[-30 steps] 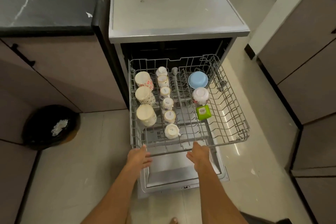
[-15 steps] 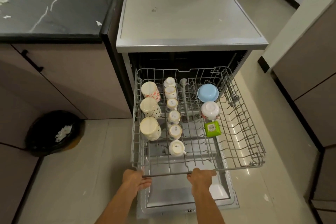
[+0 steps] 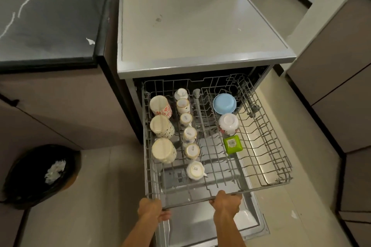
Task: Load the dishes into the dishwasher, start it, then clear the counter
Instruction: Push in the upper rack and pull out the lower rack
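Both hands, left hand (image 3: 153, 209) and right hand (image 3: 226, 201), curl their fingers round the front rail of the upper rack (image 3: 267, 158), drawn out over the dishwasher door (image 3: 249, 224); upturned mugs (image 3: 163, 126) drain there.

2 hands (image 3: 153, 209) gripping loaded rack (image 3: 267, 158), dishwasher (image 3: 200, 26)

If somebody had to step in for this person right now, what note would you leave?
The left hand and right hand each grip the front rail of the rack, which is slid out over the open door.
Loaded: three mugs on its left, six small cups in the middle row, blue bowl, white bowl and green container on the right.
To do: push rack in, shut door, start it, clear the counter.
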### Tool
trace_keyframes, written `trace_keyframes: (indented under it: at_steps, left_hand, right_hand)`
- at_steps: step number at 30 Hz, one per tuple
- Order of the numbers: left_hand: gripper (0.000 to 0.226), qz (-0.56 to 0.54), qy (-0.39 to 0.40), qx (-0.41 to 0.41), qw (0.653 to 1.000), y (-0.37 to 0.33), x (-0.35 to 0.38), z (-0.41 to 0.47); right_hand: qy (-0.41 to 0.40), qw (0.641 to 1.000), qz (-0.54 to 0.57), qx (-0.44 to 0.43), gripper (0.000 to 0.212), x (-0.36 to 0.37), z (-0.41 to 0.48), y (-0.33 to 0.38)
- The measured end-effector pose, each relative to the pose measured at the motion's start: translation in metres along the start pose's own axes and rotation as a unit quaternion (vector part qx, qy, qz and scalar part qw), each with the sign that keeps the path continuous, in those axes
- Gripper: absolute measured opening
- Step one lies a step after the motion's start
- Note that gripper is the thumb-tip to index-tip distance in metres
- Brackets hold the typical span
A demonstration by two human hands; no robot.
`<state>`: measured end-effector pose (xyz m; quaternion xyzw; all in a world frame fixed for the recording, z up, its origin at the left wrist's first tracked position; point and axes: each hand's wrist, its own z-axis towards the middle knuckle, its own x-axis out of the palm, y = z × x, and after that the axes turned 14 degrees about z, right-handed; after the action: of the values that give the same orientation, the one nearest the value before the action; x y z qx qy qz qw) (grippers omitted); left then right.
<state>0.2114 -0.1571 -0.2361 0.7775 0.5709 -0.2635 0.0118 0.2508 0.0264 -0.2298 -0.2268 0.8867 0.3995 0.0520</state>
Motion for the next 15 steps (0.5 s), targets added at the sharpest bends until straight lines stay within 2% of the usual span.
trace_keyframes:
  at_steps: [3, 10, 15]
  left_hand:
    - [0.015, 0.011, 0.004, 0.024, 1.0, -0.026, -0.007, 0.007]
    - [0.014, 0.022, 0.007, 0.061, 0.998, -0.094, -0.013, 0.03]
    - [0.008, 0.02, -0.012, 0.087, 0.996, -0.135, -0.015, 0.048]
  right_hand:
    - [0.016, 1.0, 0.025, -0.009, 0.057, 0.022, 0.004, 0.01]
    - [0.035, 0.999, 0.014, -0.028, 0.053, 0.085, 0.024, 0.046]
    - [0.048, 0.997, 0.014, -0.057, 0.059, 0.129, 0.043, 0.062]
